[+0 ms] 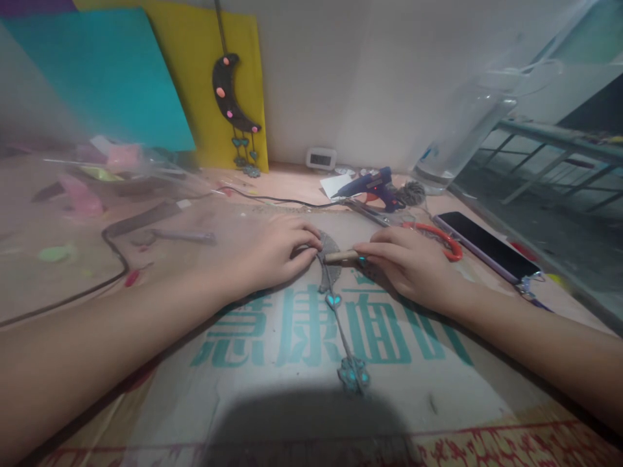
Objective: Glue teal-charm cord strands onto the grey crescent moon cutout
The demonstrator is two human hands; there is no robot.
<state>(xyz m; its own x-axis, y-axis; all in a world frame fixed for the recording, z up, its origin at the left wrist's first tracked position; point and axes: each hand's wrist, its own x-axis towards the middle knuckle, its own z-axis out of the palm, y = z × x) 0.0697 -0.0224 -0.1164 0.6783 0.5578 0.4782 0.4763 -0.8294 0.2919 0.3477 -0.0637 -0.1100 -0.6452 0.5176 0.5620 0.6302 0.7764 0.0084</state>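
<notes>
A grey crescent moon piece (331,244) lies flat on the printed white sheet (272,383). My left hand (285,250) has its fingers curled at the moon's left edge, pressing on it or on the cord there. In my right hand (406,256) is a slim tan stick-like tool (341,257), pinched between thumb and fingers, its tip over the moon. Its exact kind is hard to make out. A grey cord runs down from the moon through a turquoise heart charm (333,300) to a grey and turquoise flower-shaped charm (354,376).
A finished-looking moon hanging (226,97) rests against yellow card (250,78). Behind my hands are a blue glue gun (382,188), a small digital clock (321,158) and orange-handled scissors (450,245). At right lie a phone (487,243) and a clear plastic bottle (460,143).
</notes>
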